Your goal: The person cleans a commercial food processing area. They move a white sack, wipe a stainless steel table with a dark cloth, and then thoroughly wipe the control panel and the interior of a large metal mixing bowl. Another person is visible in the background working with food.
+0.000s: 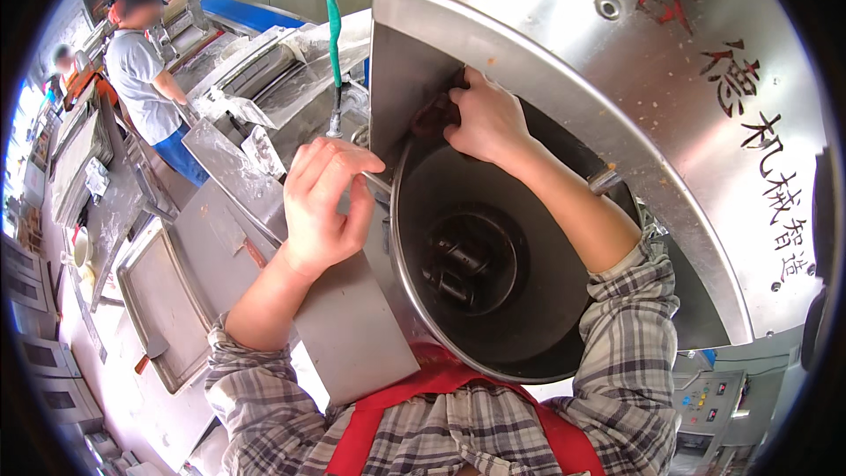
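A large round metal machine bowl (423, 317) stands before me, dark inside, with a shaft-like fitting (466, 258) at its bottom. My right hand (489, 116) reaches over the bowl to its far side, under the machine's stainless steel housing (562, 73). Its fingers press on a dark reddish cloth (433, 116) against the inner steel wall. My left hand (334, 201) is raised at the bowl's left edge, fingers loosely curled, thumb apart from them, holding nothing. Close beyond it hangs a green-wrapped hose (334, 33).
At left lie a metal tray (175, 304), a scraper (155, 344) and a wooden-handled cleaver (231, 235). A floury roller machine (258, 73) stands further back. A person in a grey shirt (135, 73) stands beyond, another person farther off. A steel panel (357, 330) adjoins the bowl.
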Tool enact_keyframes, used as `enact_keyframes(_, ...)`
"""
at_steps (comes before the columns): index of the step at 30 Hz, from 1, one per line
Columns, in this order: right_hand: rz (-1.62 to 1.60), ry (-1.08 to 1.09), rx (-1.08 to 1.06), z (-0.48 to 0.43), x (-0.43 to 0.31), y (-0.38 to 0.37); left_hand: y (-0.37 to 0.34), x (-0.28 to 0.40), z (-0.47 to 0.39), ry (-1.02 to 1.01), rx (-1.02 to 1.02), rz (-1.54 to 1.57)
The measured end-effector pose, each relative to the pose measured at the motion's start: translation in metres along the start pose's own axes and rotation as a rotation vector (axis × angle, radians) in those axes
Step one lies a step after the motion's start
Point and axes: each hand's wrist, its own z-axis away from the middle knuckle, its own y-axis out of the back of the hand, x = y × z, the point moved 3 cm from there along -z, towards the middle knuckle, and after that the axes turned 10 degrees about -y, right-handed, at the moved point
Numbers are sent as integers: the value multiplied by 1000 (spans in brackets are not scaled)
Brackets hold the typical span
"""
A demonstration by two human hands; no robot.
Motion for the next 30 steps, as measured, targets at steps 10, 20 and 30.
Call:
enact_keyframes(10, -574, 564, -156, 72, -30, 9, 6, -2, 3, -8, 26, 19)
enact_keyframes(20, -470, 188, 80, 21, -1, -5, 21, -12, 11, 93, 198, 42)
enact_keyframes(30, -503, 703, -540, 111, -55, 12, 22, -17, 15, 147, 200, 42)
